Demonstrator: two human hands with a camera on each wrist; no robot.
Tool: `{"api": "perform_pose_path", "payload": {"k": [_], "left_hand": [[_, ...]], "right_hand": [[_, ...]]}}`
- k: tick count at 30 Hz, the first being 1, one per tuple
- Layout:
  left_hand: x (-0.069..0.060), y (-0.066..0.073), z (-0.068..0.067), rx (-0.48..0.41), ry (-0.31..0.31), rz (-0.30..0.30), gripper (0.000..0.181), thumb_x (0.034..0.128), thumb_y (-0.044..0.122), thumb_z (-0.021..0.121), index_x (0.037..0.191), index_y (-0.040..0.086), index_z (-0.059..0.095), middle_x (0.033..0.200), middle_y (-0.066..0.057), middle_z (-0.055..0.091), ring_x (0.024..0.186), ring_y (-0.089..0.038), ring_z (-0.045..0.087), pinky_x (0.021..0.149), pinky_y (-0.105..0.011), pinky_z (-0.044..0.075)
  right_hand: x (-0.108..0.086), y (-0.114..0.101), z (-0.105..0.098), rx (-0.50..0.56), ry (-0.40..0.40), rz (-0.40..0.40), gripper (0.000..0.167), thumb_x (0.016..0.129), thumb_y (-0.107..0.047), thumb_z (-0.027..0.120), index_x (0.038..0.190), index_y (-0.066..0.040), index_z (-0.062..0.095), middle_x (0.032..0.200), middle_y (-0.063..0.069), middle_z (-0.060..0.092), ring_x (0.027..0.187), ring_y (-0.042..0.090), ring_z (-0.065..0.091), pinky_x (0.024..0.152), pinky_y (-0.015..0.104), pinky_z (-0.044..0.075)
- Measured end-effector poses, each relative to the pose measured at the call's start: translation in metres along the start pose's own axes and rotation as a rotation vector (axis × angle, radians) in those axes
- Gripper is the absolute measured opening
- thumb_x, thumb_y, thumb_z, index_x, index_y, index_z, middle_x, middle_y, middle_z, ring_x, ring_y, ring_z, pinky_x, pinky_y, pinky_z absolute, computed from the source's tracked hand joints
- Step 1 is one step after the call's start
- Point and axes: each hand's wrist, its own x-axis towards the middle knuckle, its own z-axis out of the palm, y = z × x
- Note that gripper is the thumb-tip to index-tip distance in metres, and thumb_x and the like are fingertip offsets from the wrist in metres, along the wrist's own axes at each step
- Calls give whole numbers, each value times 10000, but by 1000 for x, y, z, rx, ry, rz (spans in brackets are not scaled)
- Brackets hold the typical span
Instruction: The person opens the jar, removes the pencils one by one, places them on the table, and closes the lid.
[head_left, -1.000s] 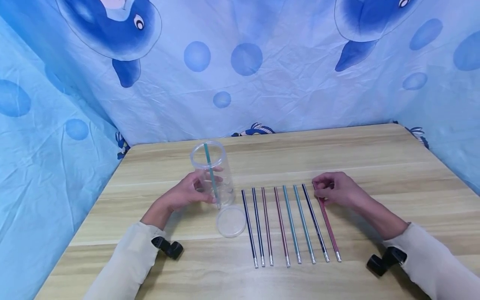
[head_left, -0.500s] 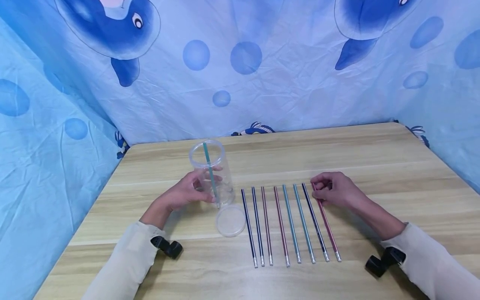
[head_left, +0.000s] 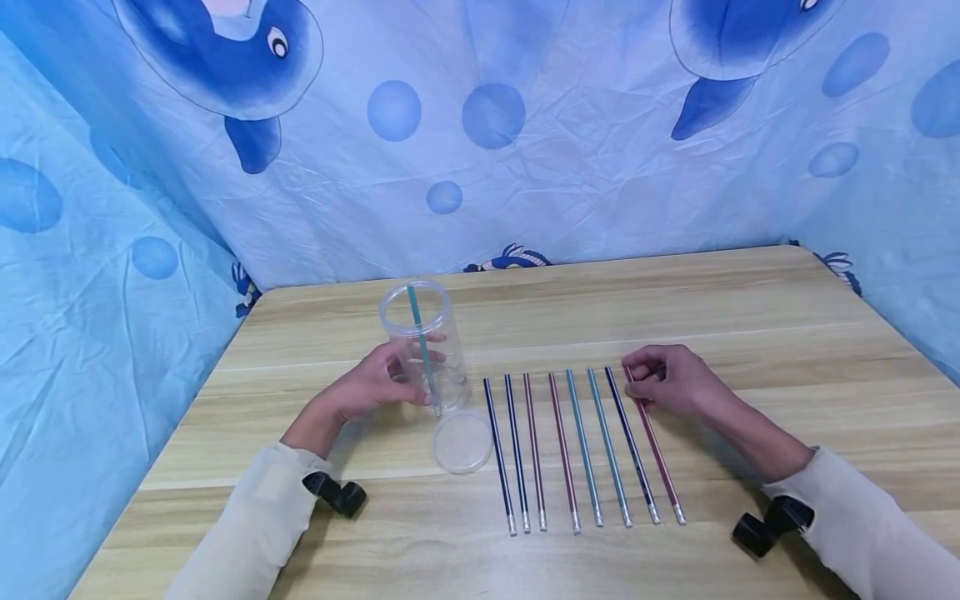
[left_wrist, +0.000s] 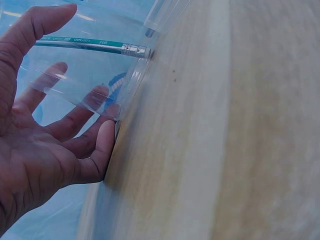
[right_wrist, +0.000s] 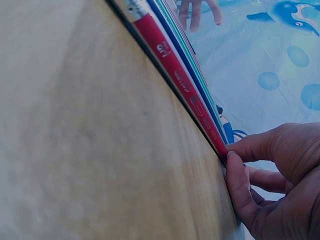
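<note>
My left hand (head_left: 375, 385) holds the side of a clear plastic jar (head_left: 452, 367), thumb and fingers around its wall. The jar stands upright on the table without its lid. Inside it leans one green pencil (head_left: 422, 333); its eraser end is at the jar's bottom in the left wrist view (left_wrist: 100, 46). At the right end of a row of pencils, my right hand (head_left: 675, 379) pinches the far end of a red pencil (head_left: 654, 446) between thumb and finger. That pencil lies on the table, eraser end toward me.
Several navy (head_left: 500, 458), red (head_left: 564, 454) and green pencils (head_left: 583, 450) lie side by side between the hands, erasers toward me. A round clear lid (head_left: 462, 442) lies flat before the jar. A blue dolphin-print curtain (head_left: 480, 183) surrounds the wooden table (head_left: 420, 542).
</note>
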Motion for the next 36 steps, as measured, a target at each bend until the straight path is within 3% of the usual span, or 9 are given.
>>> {"api": "perform_pose_path", "payload": {"k": [17, 22, 29, 36], "left_hand": [[3, -1, 2, 0, -14, -16, 875, 731, -9, 806, 1500, 75, 399, 1381, -230, 542, 1264, -419, 488, 1062, -568, 310], [2, 3, 0, 28, -6, -17, 864, 737, 9, 814, 1496, 75, 405, 1376, -224, 546, 1263, -423, 476, 1032, -547, 342], [0, 4, -3, 42, -4, -13, 856, 739, 5, 815, 1492, 117, 424, 1371, -207, 554, 1257, -412, 485, 1020, -522, 359], [-1, 2, -1, 40, -4, -8, 849, 745, 10, 810, 1492, 123, 422, 1364, -204, 559, 1223, -414, 509, 1003, -528, 377]], "right_hand": [[-3, 2, -2, 0, 7, 28, 438, 919, -101, 696, 1281, 76, 523, 1001, 136, 617, 848, 234, 613, 666, 332, 563], [-1, -5, -7, -54, 56, -6, 438, 950, -161, 672, 1291, 66, 517, 1003, 141, 626, 824, 237, 601, 643, 316, 536], [6, -45, -2, -217, 192, -142, 351, 969, -222, 639, 1191, 46, 589, 954, 126, 647, 814, 233, 615, 644, 332, 502], [13, -109, 34, -214, 252, -329, 185, 976, -163, 585, 1081, -23, 644, 937, 88, 668, 830, 222, 634, 713, 372, 520]]}}
